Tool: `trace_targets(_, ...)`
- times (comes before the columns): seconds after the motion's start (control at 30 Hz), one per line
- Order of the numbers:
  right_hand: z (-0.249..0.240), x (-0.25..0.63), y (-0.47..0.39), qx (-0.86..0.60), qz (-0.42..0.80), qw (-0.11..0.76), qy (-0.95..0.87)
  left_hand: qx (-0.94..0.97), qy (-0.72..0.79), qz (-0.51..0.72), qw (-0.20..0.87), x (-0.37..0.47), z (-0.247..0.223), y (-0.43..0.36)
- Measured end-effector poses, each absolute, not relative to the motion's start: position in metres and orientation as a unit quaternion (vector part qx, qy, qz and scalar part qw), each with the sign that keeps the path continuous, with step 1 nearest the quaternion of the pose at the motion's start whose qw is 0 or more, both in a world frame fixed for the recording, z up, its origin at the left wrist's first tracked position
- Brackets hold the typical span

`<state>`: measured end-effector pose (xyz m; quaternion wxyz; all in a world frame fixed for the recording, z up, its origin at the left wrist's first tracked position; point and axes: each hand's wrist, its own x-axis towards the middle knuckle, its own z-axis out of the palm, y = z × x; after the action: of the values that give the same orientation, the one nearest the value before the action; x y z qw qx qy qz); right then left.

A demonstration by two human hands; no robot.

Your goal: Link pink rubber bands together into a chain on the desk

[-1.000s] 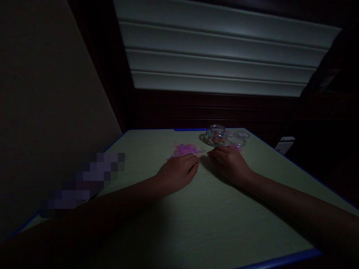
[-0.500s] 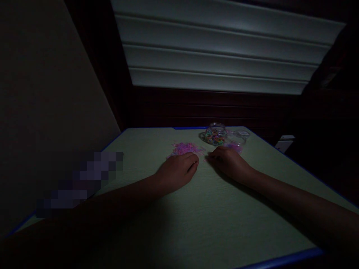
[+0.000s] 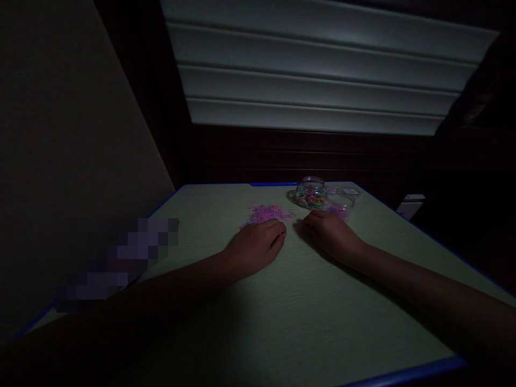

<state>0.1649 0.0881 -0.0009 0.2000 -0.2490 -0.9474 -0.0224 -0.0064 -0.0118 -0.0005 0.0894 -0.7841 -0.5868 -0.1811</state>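
Note:
A loose pile of tiny pink and purple rubber bands (image 3: 266,212) lies on the pale green table (image 3: 290,322). My left hand (image 3: 255,244) rests at the pile's near edge, thumb and forefinger pinched together; anything between them is too small to make out. To the right of the pile, my right hand (image 3: 332,234) is low over the table with its fingers curled together, and its fingertips are too dark to show what they hold. Just beyond that hand stands a clear container (image 3: 339,201) with some pink bands inside.
A clear jar (image 3: 310,194) of multicoloured bands stands near the table's far edge. A clear lid-like piece (image 3: 350,192) lies beside it. A blurred-out object (image 3: 135,252) is at the left edge. A white object (image 3: 411,206) shows beyond the right edge. Dim light covers everything.
Both hands keep nearly the same places and poses. The right fingers look slightly more closed, and the whole view has shifted a touch.

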Motion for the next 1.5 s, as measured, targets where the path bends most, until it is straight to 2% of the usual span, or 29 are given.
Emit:
trace_targets(0.5, -0.002, 0.163, 0.083, -0.25, -0.026, 0.225, -0.941, -0.771, -0.599, -0.199, 0.085, -0.005, -0.003, -0.012)
trace_targets(1.5, 0.002, 0.164, 0.075, -0.172, -0.035, 0.216, -0.961, -0.779, -0.587, -0.202, 0.095, -0.005, -0.002, -0.012)
